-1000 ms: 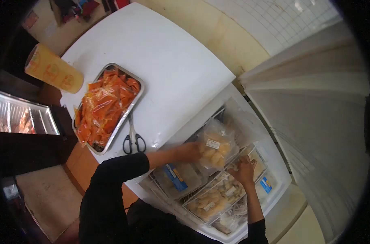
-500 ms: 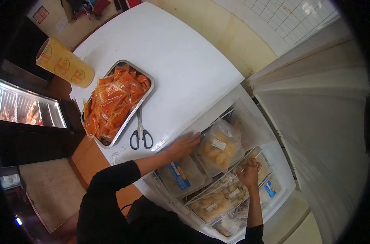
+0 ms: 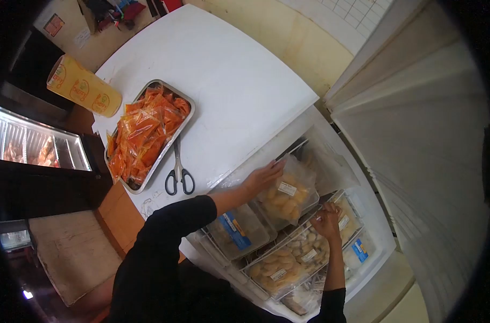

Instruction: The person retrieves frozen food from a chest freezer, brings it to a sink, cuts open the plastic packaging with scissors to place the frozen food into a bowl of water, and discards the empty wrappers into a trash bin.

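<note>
Inside the open chest freezer (image 3: 382, 245), a clear plastic bag of yellowish round food pieces (image 3: 286, 202) with a white label lies on top of other packs. My left hand (image 3: 265, 176) reaches to this bag's upper left corner, fingers stretched out and touching the plastic. Close to the bag's lower right side, my right hand (image 3: 326, 222) is closed with bent fingers above the wire basket (image 3: 288, 235); what it pinches, if anything, is hidden. Under and beside that hand are bags of pale food (image 3: 277, 272) with white labels. A plastic tub with a blue label (image 3: 239, 234) sits left of the yellow bag.
On the white freezer lid (image 3: 239, 81) stands a metal tray (image 3: 190, 110) heaped with orange sauce-filled bags (image 3: 148, 132). Scissors with black handles (image 3: 179, 177) lie beside it. A yellow printed cylinder (image 3: 86, 89) is at the lid's left edge. A pale curtain (image 3: 411, 145) hangs to the right.
My left hand has moved up and right from above the tub onto the bag of yellow pieces. My right hand has stayed at nearly the same spot. The view has shifted slightly.
</note>
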A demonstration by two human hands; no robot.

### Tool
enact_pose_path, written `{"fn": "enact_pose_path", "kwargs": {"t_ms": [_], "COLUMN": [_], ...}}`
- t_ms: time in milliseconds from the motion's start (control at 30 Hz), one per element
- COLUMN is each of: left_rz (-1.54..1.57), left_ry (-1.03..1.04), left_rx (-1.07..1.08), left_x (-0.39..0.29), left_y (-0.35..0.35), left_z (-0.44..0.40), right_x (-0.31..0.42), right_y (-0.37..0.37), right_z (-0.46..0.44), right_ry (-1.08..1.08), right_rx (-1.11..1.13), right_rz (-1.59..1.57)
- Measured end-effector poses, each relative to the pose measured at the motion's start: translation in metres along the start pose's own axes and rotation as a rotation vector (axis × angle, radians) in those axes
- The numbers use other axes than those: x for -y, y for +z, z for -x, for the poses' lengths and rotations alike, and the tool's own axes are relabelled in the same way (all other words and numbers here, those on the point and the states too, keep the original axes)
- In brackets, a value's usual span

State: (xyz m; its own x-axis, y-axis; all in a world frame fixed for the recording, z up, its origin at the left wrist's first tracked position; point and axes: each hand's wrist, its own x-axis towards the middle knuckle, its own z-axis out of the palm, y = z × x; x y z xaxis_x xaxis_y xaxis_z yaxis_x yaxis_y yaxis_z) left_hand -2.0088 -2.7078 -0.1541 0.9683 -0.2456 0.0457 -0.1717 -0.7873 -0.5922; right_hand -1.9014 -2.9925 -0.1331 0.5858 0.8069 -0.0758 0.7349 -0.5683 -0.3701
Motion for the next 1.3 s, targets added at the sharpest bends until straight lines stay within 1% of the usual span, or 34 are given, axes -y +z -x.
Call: {"fn": "enact_pose_path", "kwargs": {"t_ms": [67, 100, 167, 200, 233, 300, 333, 400, 467, 500, 533, 567, 600, 633, 700, 767, 833, 933, 1033, 1067, 1133, 1167, 1233, 1300], "left_rz": [0.029, 0.017, 0.257, 0.247, 0.299, 0.348, 0.313, 0.292, 0.561, 0.545, 0.422, 0.305, 0.299, 0.301, 0.030, -0.056, -0.079, -0.112, -0.088, -0.013, 0.359, 0.394, 0.417, 0.611], "left_ry": [0.089, 0.092, 0.263, 0.265, 0.239, 0.214, 0.198, 0.201, 0.142, 0.129, 0.327, 0.526, 0.414, 0.417, 0.587, 0.635, 0.620, 0.572, 0.497, 0.472, 0.431, 0.299, 0.180, 0.185], "left_rx": [0.055, 0.049, 0.281, 0.277, 0.266, 0.244, 0.223, 0.209, 0.407, 0.396, 0.419, 0.447, 0.196, 0.206, 0.316, 0.315, 0.273, 0.213, 0.176, 0.191, 0.333, 0.264, 0.179, 0.327], "left_x": [-0.003, 0.002, 0.007, 0.010, 0.010, 0.003, -0.011, -0.025, -0.006, 0.007, 0.015, 0.017, 0.020, 0.016, 0.027, 0.023, 0.016, 0.006, 0.003, 0.008, 0.014, 0.004, 0.006, 0.012], "left_y": [-0.003, -0.004, -0.013, -0.013, -0.016, -0.016, -0.013, -0.021, -0.024, -0.019, -0.014, -0.008, -0.001, 0.002, -0.021, -0.021, -0.015, -0.005, 0.009, 0.010, 0.011, 0.014, 0.017, 0.013], "left_z": [-0.003, -0.006, -0.005, -0.005, -0.003, -0.010, -0.018, -0.034, -0.065, -0.069, -0.063, -0.051, -0.035, -0.029, -0.022, -0.015, -0.008, 0.004, 0.010, 0.010, 0.008, 0.019, 0.024, 0.022], "right_x": [-0.001, -0.001, -0.006, -0.008, -0.010, -0.002, -0.001, 0.007, 0.006, 0.002, -0.007, -0.012, -0.014, -0.015, -0.014, -0.017, -0.023, -0.029, -0.023, -0.023, -0.022, -0.019, -0.010, -0.009], "right_y": [0.000, -0.001, -0.002, -0.002, -0.005, -0.030, -0.035, -0.038, -0.035, -0.032, -0.027, -0.024, -0.022, -0.018, -0.013, -0.010, -0.001, 0.006, 0.003, 0.002, 0.000, -0.005, -0.015, -0.017], "right_z": [0.002, -0.001, -0.001, -0.005, -0.004, -0.017, -0.025, -0.026, -0.014, -0.016, -0.014, -0.012, -0.013, -0.013, -0.013, -0.008, -0.006, -0.004, -0.007, -0.009, -0.010, -0.011, -0.013, -0.012], "right_ry": [0.015, 0.023, 0.005, -0.018, -0.011, 0.058, 0.065, 0.178, 0.161, 0.139, 0.028, 0.027, -0.051, -0.126, -0.119, -0.114, -0.135, -0.169, -0.143, -0.146, -0.181, -0.176, -0.122, -0.134], "right_rx": [0.024, 0.039, 0.063, 0.087, 0.083, 0.313, 0.313, 0.285, 0.259, 0.227, 0.233, 0.236, 0.179, 0.124, 0.109, 0.093, 0.022, -0.007, 0.023, 0.010, 0.003, -0.008, 0.115, 0.059], "right_rz": [-0.028, -0.052, -0.057, -0.059, -0.061, -0.077, -0.075, -0.303, -0.288, -0.275, -0.223, -0.227, -0.183, -0.143, -0.131, -0.103, -0.085, -0.100, -0.085, -0.077, -0.068, -0.058, -0.075, -0.057]}}
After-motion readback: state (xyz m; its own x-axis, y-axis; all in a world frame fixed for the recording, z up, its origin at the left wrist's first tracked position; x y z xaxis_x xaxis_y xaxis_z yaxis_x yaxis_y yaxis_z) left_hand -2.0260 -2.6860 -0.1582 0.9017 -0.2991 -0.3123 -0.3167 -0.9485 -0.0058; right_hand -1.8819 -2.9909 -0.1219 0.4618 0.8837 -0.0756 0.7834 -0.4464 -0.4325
